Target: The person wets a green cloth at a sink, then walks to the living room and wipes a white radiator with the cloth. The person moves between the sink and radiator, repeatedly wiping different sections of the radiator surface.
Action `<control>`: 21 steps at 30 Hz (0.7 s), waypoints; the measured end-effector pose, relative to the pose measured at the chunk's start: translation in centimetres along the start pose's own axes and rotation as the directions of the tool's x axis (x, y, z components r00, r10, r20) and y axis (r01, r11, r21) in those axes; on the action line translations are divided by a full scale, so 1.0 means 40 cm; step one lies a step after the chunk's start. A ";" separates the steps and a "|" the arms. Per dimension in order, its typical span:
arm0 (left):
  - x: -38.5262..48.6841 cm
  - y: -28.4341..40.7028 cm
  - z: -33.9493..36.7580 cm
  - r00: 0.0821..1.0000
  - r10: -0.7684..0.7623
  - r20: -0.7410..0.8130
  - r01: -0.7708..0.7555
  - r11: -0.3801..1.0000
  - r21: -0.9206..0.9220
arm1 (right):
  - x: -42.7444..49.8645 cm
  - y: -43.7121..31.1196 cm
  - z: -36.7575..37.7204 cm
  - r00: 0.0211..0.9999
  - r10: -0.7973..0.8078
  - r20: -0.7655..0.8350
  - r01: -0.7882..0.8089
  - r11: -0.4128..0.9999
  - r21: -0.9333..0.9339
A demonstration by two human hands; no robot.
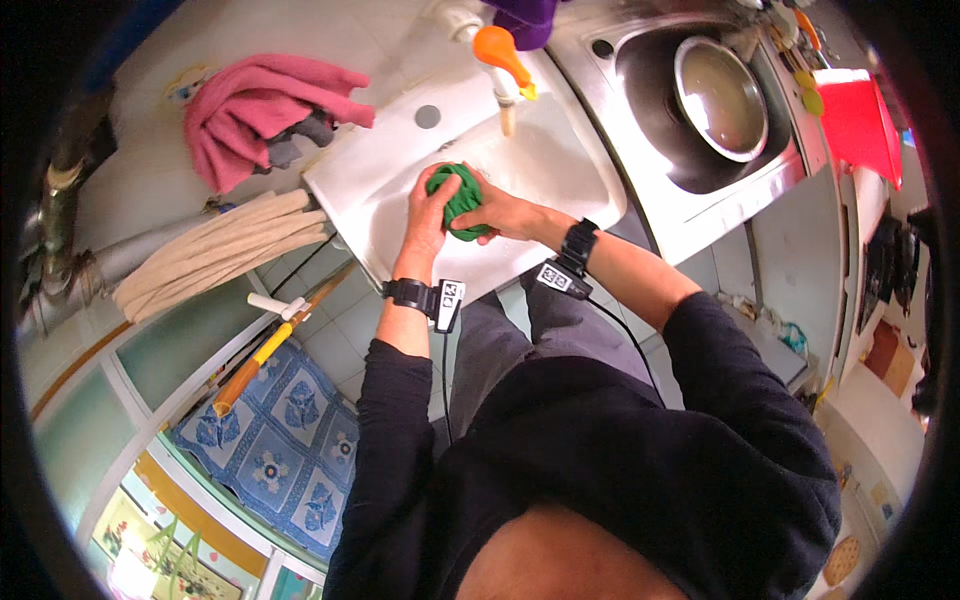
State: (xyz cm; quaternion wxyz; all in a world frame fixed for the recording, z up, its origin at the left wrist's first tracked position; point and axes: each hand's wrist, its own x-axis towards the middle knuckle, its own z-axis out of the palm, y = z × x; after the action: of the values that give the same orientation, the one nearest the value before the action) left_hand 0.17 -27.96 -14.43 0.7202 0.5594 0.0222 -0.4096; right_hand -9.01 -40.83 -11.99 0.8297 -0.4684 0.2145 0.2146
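Both my hands grip a bunched-up green cloth (466,196) above the basin of a white sink (540,176). My left hand (429,214) wraps its left side, with the thumb lying across the top. From the right, my right hand (504,210) clasps it, its thumb pressed over the lower part. The cloth is squeezed into a compact ball, and much of its sides is hidden behind my fingers. Beyond my hands, a faucet with an orange handle (496,49) points its spout over the basin. No running water is visible from the spout.
A steel sink (637,135) to the right holds a metal bowl (724,101) of cloudy liquid. Pink (262,105) and beige towels (217,255) hang at the left. A pole (274,349) leans below them, near a blue patterned mat (277,442).
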 end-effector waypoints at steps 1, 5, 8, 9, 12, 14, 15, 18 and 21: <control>0.008 -0.005 0.002 0.999 -0.028 -0.037 0.028 1.000 -0.007 | 0.004 0.000 0.004 0.995 -0.055 -0.081 0.039 0.980 -0.195; 0.035 -0.025 0.037 0.935 -0.072 -0.348 0.138 0.976 0.167 | 0.038 0.023 0.023 0.932 -0.349 -0.095 0.159 0.631 -0.759; 0.031 -0.011 0.052 0.952 -0.036 -0.304 0.155 0.913 0.377 | 0.051 0.029 0.022 0.923 -0.347 -0.166 0.079 0.593 -0.802; 0.022 0.003 0.048 0.981 -0.030 -0.192 0.087 0.952 0.295 | 0.050 0.024 0.012 0.938 -0.300 -0.174 0.118 0.748 -0.653; -0.023 0.046 0.010 0.994 -0.043 0.105 0.027 0.988 0.152 | 0.023 -0.001 -0.027 0.996 0.049 -0.069 -0.034 0.980 0.196; -0.041 0.045 0.011 0.969 0.109 0.222 -0.114 0.993 0.011 | 0.002 -0.012 -0.031 0.985 -0.022 0.171 -0.098 0.749 0.656; -0.047 0.041 0.014 0.973 0.138 0.185 -0.136 0.990 -0.022 | -0.005 -0.014 -0.026 0.960 -0.088 0.265 -0.166 0.581 0.796; -0.049 0.031 0.027 0.945 0.167 0.283 -0.110 0.972 -0.206 | -0.023 -0.003 0.002 0.923 -0.087 0.375 -0.279 0.521 0.807; -0.034 0.041 0.027 0.929 0.065 0.365 -0.020 0.992 -0.126 | -0.025 0.002 0.005 0.952 0.035 0.305 -0.280 0.509 0.814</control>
State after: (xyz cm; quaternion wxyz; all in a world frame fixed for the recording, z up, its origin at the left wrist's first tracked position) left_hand -0.19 -28.02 -12.05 0.7527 0.4288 -0.1006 -0.4893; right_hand -9.86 -40.76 -11.40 0.9486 0.0482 0.2275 0.2147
